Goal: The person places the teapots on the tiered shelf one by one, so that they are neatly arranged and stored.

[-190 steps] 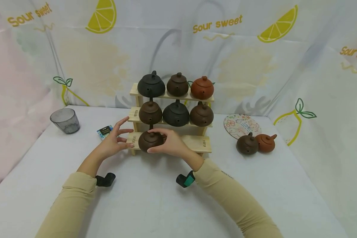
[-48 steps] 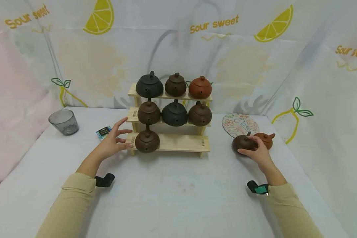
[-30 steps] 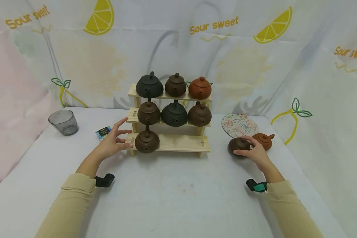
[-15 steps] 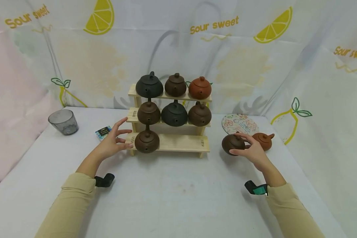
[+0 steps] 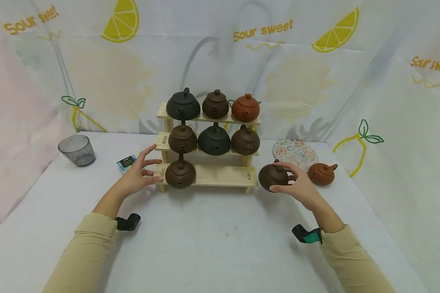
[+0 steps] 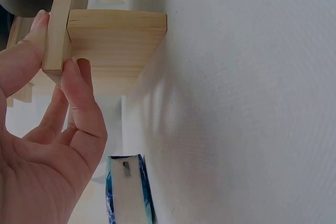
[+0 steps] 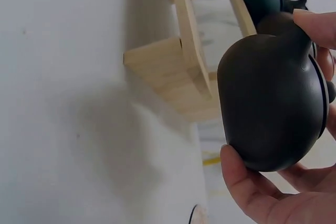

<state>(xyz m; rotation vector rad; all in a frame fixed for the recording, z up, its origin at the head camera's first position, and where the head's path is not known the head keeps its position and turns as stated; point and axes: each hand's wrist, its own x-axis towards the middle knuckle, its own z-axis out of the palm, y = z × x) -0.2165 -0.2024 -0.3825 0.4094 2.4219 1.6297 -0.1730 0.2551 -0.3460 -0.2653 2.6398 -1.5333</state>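
A three-tier wooden display rack (image 5: 220,177) stands mid-table. My left hand (image 5: 133,179) pinches the left end of its lowest board, with the thumb over the board and fingertips against its underside in the left wrist view. My right hand (image 5: 303,190) grips a dark brown teapot (image 5: 269,180) just right of that board. Seen from the right wrist, this teapot (image 7: 268,103) is raised above the table, its shadow below. Another brown teapot (image 5: 180,175) sits at the lowest board's left end. A reddish-orange teapot (image 5: 321,174) rests on the table right of my right hand.
Black, brown and orange teapots fill the top board, among them a black teapot (image 5: 183,106). The middle board carries three more, including a black one (image 5: 214,140). A grey glass (image 5: 77,151) and a small packet (image 5: 126,163) lie left; a floral round mat (image 5: 293,152) lies right.
My right hand has let go of the teapot on the lowest board, reached right, and lifted another brown teapot leftward from beside the orange one. My left hand stays at the rack.
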